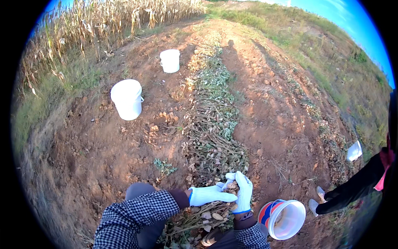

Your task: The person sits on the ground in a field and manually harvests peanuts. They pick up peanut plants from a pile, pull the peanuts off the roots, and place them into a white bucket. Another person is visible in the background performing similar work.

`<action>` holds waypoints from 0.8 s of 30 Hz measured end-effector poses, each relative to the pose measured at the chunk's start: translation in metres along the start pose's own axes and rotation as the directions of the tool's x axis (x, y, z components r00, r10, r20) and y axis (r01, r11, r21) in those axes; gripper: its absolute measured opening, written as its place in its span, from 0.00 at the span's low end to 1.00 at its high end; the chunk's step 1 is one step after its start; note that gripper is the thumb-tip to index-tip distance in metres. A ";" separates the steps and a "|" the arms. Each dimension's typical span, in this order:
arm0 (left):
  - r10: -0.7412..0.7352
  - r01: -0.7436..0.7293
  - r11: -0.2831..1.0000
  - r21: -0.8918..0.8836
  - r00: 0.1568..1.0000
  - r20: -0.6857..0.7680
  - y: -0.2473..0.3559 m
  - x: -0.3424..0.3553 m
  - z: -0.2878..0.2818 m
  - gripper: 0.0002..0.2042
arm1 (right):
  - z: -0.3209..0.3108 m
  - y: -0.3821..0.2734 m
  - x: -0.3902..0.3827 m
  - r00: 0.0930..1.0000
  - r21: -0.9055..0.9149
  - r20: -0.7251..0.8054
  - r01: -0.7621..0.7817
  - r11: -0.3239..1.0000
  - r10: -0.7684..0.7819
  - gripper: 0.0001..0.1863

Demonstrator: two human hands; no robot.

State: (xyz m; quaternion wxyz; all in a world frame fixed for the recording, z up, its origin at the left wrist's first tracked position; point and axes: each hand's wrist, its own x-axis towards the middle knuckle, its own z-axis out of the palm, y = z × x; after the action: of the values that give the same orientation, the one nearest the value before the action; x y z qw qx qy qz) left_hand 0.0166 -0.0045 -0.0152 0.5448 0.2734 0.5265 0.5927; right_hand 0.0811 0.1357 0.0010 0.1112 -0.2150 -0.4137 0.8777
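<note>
White knit gloves cover both of my hands, which meet over the near end of a row of pulled peanut plants. My left hand reaches in from the left, fingers closed around a small cluster of peanuts. Curled around the same cluster from the right is my right hand. The gloves partly hide the peanuts. Below my wrists, more uprooted plants lie by my legs, with a few pale pods showing among leaves and stems. Just right of my right forearm, a white bucket with a red and blue side leans, mouth toward me.
Two white buckets stand on the soil at left, one nearer and one farther. A person in dark trousers stands at right, near another white bucket. Dry corn stalks line the far left; a grassy slope rises right.
</note>
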 end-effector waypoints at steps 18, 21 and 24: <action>0.056 -0.051 0.998 -0.033 0.984 0.170 -0.007 0.012 0.010 0.30 | -0.053 -0.004 0.011 0.975 -0.242 0.089 0.220 0.945 -0.204 0.19; 0.121 -0.090 0.979 -0.181 0.979 0.166 -0.008 0.006 0.010 0.32 | -0.017 -0.019 -0.011 0.932 -0.128 0.247 0.303 0.944 -0.265 0.20; 0.107 -0.051 0.969 -0.240 0.968 0.229 0.008 0.005 0.023 0.29 | -0.031 -0.026 -0.011 0.921 -0.090 0.295 0.293 0.952 -0.256 0.14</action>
State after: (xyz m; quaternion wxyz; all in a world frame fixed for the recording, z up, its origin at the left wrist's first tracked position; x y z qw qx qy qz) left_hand 0.0329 0.0087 -0.0025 0.6084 0.2983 0.3724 0.6342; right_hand 0.1058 0.1688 0.0070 0.1591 -0.0356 -0.5087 0.8454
